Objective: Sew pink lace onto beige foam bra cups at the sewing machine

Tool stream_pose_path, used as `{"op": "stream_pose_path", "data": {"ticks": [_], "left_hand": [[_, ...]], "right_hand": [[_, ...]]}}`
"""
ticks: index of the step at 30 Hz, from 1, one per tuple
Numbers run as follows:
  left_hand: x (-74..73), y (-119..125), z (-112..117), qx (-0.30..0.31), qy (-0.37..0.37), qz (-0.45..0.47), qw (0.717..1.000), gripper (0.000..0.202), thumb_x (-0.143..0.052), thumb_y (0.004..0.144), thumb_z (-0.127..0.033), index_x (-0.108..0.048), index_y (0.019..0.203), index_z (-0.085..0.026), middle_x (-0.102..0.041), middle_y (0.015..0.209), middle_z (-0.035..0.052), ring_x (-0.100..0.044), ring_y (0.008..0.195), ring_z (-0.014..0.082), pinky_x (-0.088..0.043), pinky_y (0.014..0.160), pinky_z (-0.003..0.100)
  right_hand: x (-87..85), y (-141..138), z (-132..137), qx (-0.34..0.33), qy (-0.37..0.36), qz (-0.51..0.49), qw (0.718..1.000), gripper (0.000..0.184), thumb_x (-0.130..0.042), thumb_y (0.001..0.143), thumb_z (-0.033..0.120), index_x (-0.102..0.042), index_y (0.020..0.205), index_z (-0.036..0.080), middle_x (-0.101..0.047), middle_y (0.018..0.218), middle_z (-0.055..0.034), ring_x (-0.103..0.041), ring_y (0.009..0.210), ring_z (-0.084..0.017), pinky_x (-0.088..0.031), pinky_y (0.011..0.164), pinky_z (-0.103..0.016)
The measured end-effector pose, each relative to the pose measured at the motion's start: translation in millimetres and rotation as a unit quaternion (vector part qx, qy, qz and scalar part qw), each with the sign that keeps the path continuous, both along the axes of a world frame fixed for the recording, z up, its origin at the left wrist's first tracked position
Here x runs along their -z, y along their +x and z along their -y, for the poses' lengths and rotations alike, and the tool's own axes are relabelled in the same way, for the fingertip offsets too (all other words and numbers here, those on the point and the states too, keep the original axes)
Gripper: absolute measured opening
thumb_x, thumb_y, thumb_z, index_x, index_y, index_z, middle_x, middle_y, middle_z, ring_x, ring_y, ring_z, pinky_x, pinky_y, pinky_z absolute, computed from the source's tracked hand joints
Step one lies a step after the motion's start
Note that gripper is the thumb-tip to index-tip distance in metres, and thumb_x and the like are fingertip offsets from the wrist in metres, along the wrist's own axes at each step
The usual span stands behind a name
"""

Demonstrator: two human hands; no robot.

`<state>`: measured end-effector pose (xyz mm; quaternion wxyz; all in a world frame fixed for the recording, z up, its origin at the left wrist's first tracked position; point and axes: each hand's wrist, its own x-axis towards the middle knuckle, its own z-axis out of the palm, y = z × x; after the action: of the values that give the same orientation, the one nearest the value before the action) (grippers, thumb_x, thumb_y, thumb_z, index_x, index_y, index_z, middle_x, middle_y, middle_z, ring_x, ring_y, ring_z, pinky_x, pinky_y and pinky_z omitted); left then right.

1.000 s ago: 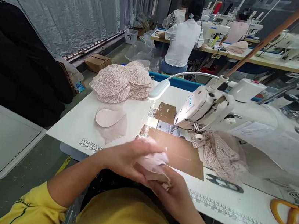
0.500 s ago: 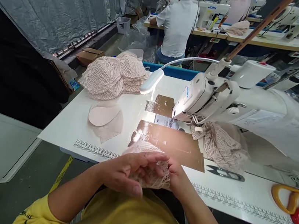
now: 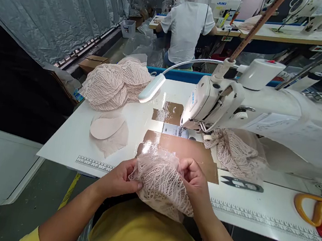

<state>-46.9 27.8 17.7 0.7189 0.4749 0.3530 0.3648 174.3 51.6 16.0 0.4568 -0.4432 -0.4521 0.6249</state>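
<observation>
Between my two hands a pale pink lace piece (image 3: 164, 181), shaped like a cup, is spread out at the table's front edge. My left hand (image 3: 125, 177) pinches its left edge between thumb and fingers. On the other side my right hand (image 3: 196, 181) grips the upper right edge, fingers curled. Just beyond lies brown tape (image 3: 186, 150) stuck on the white tabletop. The sewing machine (image 3: 212, 99) stands behind and to the right, its needle area above a metal plate (image 3: 171, 129). More lace (image 3: 237, 153) lies bunched beside the machine's head.
A heap of lace pieces (image 3: 115, 82) sits at the back left, with an oval pad on sheer fabric (image 3: 107, 129) in front. Thread snips (image 3: 242, 183) and scissors (image 3: 313, 209) lie on the right. A lamp (image 3: 152, 88) overhangs the table. A person (image 3: 185, 30) sits beyond.
My left hand has gone from loose, spread fingers to pinching the lace's left edge. The lace is now opened out wider between both hands. The view has shifted slightly.
</observation>
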Motion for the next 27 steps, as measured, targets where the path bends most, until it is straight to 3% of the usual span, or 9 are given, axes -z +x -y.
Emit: {"op": "stream_pose_path", "data": {"ticks": [5, 11, 13, 15, 17, 19, 21, 23, 27], "left_hand": [[1.7, 1.6, 3.6, -0.026, -0.002, -0.003, 1.0, 0.043, -0.068, 0.079, -0.03, -0.058, 0.118, -0.016, -0.066, 0.102, 0.0088, -0.061, 0.098, 0.024, -0.048, 0.088, 0.036], [3.7, -12.8, 1.2, -0.041, -0.093, 0.007, 0.995, 0.026, -0.063, 0.079, -0.038, -0.065, 0.094, -0.016, -0.065, 0.083, 0.0056, -0.06, 0.072, 0.0163, -0.049, 0.069, 0.027], [-2.4, -18.3, -3.4, -0.079, -0.047, -0.009, 0.996, 0.035, -0.059, 0.082, -0.046, -0.063, 0.103, -0.018, -0.065, 0.1, 0.0088, -0.062, 0.087, 0.0202, -0.05, 0.078, 0.031], [-12.2, -20.3, -9.2, -0.11, 0.079, -0.079, 0.988, 0.053, -0.064, 0.077, -0.051, -0.056, 0.121, -0.022, -0.054, 0.13, 0.0111, -0.051, 0.117, 0.0269, -0.042, 0.099, 0.038], [-22.8, -17.6, -15.1, -0.081, 0.188, -0.165, 0.965, 0.075, -0.077, 0.066, -0.046, -0.048, 0.132, -0.025, -0.042, 0.142, 0.0102, -0.037, 0.131, 0.0301, -0.032, 0.109, 0.041], [-30.4, -10.9, -20.1, -0.007, 0.204, -0.208, 0.956, 0.077, -0.082, 0.062, -0.039, -0.049, 0.13, -0.024, -0.051, 0.132, 0.0099, -0.046, 0.121, 0.0287, -0.039, 0.102, 0.038], [-33.1, -2.3, -23.7, 0.055, 0.156, -0.206, 0.964, 0.052, -0.076, 0.069, -0.037, -0.058, 0.114, -0.019, -0.061, 0.103, 0.0057, -0.058, 0.093, 0.0206, -0.048, 0.08, 0.03], [-32.0, 5.7, -25.6, 0.085, 0.111, -0.184, 0.973, 0.031, -0.071, 0.075, -0.038, -0.062, 0.094, -0.015, -0.057, 0.08, 0.0004, -0.053, 0.071, 0.0131, -0.044, 0.063, 0.023], [-29.4, 14.4, -26.9, 0.087, 0.071, -0.146, 0.983, 0.028, -0.07, 0.076, -0.038, -0.06, 0.083, -0.013, -0.048, 0.07, -0.0024, -0.044, 0.063, 0.0093, -0.037, 0.056, 0.02]], "right_hand": [[-2.7, 5.7, -1.3, -0.075, 0.02, 0.062, 0.995, 0.04, -0.048, 0.086, 0.058, -0.061, 0.08, 0.02, -0.056, 0.071, -0.0011, -0.05, 0.064, -0.015, -0.044, 0.059, -0.026], [-6.1, 7.9, 0.3, -0.068, 0.087, 0.082, 0.99, 0.03, -0.066, 0.078, 0.044, -0.056, 0.065, 0.019, -0.05, 0.06, 0.0021, -0.043, 0.054, -0.011, -0.039, 0.051, -0.023], [-6.9, 6.5, 1.7, -0.077, 0.087, 0.077, 0.99, 0.029, -0.065, 0.079, 0.042, -0.055, 0.066, 0.019, -0.05, 0.06, 0.0023, -0.042, 0.054, -0.01, -0.038, 0.05, -0.022], [-7.7, 3.9, 3.3, -0.107, 0.079, 0.083, 0.988, 0.027, -0.066, 0.079, 0.041, -0.056, 0.067, 0.019, -0.051, 0.061, 0.0023, -0.043, 0.055, -0.01, -0.038, 0.051, -0.022], [-8.6, 0.7, 4.6, -0.149, 0.076, 0.086, 0.982, 0.025, -0.064, 0.081, 0.039, -0.056, 0.069, 0.019, -0.052, 0.063, 0.002, -0.044, 0.056, -0.01, -0.038, 0.051, -0.022], [-10.1, -1.8, 4.9, -0.177, 0.092, 0.09, 0.976, 0.023, -0.063, 0.083, 0.038, -0.056, 0.071, 0.019, -0.053, 0.064, 0.0019, -0.045, 0.057, -0.01, -0.038, 0.052, -0.022], [-12.2, -2.7, 4.1, -0.178, 0.131, 0.11, 0.969, 0.021, -0.061, 0.083, 0.036, -0.059, 0.071, 0.019, -0.056, 0.066, 0.0012, -0.049, 0.06, -0.012, -0.041, 0.055, -0.024], [-14.2, -2.3, 2.7, -0.15, 0.175, 0.141, 0.963, 0.019, -0.061, 0.083, 0.033, -0.062, 0.07, 0.02, -0.06, 0.07, -0.0005, -0.055, 0.067, -0.015, -0.044, 0.062, -0.026], [-15.2, -0.6, 0.3, -0.061, 0.194, 0.168, 0.965, 0.015, -0.063, 0.08, 0.027, -0.062, 0.068, 0.02, -0.066, 0.076, -0.0031, -0.062, 0.072, -0.018, -0.048, 0.064, -0.028]]}}
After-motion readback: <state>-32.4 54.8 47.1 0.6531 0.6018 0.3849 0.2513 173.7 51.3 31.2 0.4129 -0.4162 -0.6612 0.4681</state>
